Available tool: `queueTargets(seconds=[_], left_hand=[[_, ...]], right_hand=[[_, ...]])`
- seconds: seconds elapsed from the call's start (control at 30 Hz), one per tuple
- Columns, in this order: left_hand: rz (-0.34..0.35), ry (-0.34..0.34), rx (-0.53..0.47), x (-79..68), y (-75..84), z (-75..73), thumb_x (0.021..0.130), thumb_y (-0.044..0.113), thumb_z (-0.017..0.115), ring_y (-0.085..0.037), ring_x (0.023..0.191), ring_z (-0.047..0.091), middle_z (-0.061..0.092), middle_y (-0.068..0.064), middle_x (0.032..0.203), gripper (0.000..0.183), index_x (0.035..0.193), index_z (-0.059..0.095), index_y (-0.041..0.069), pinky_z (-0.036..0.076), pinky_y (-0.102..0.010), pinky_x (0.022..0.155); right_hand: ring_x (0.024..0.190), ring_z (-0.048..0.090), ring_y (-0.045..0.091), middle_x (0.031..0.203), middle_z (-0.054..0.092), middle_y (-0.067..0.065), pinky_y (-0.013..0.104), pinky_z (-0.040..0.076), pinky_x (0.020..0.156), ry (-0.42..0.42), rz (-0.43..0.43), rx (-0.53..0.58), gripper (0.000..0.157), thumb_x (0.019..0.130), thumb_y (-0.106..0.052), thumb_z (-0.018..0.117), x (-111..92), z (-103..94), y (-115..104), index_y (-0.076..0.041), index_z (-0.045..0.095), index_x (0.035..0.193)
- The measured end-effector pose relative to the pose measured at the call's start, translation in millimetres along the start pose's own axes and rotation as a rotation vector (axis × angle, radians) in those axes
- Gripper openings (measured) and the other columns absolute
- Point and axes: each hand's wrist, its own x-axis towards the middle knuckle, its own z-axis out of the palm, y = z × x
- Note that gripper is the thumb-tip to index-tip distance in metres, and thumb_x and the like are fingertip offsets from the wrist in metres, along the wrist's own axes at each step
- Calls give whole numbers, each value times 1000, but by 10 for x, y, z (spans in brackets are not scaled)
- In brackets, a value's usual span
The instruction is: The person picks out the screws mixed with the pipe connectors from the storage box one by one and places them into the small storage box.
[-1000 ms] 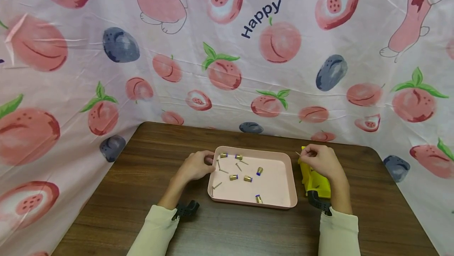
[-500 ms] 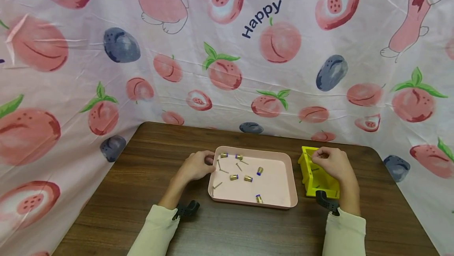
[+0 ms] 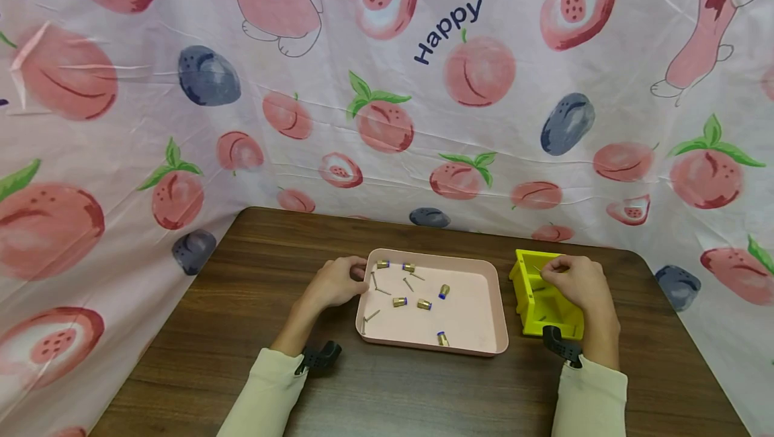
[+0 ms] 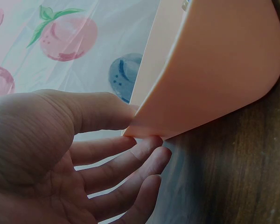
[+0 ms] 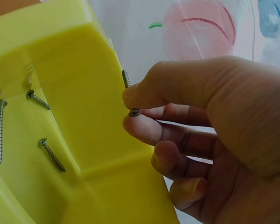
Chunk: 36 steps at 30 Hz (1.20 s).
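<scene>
In the head view my left hand (image 3: 332, 282) pinches the left rim of a shallow pink tray (image 3: 468, 312). The left wrist view shows the thumb (image 4: 105, 111) at the rim and the fingertips against the outer wall. Over a yellow bin (image 3: 525, 299) on the right, my right hand (image 3: 577, 281) holds a small screw (image 5: 135, 112) between thumb and index finger. Its head and threaded end stick out either side of the thumb in the right wrist view. Inside the bin lie a longer screw (image 5: 0, 130) and two shorter screws, one near the middle (image 5: 51, 155).
Several brass fittings with blue rings, one at the tray's front (image 3: 443, 339), lie scattered in the tray. Several loose screws, such as one near the left corner (image 3: 372, 314), lie among them. A brown wooden table (image 3: 447, 396) carries everything; a fruit-print cloth (image 3: 387, 215) hangs behind.
My right hand has moved right from the bin's left edge to above its inside, still pinching the screw. The left hand has stayed at the tray's rim.
</scene>
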Motion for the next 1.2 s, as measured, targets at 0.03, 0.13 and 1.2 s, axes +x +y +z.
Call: queueTargets(seconds=[0.03, 0.13, 1.2], left_hand=[[2, -1, -3, -49, 90, -55, 91, 23, 80, -23, 100, 70, 78, 1, 103, 49, 136, 74, 5, 54, -42, 89], [-33, -16, -16, -160, 315, -184, 91, 17, 79, -24, 101, 70, 78, 0, 102, 47, 135, 74, 1, 54, -44, 93], [-74, -7, -11, 168, -206, 144, 88, 27, 84, -13, 95, 68, 74, 14, 97, 53, 138, 75, 13, 54, -43, 92]], right_hand=[[99, 56, 40, 107, 71, 24, 51, 48, 85, 2, 4, 0, 25, 99, -20, 72, 0, -1, 0, 2, 77, 108], [99, 56, 41, 107, 70, 24, 52, 48, 85, 6, 9, -5, 24, 99, -20, 72, 4, -5, 0, 2, 77, 108], [99, 58, 45, 112, 71, 28, 67, 50, 93, 37, 36, -56, 28, 103, -22, 71, 21, 21, 2, 3, 78, 113]])
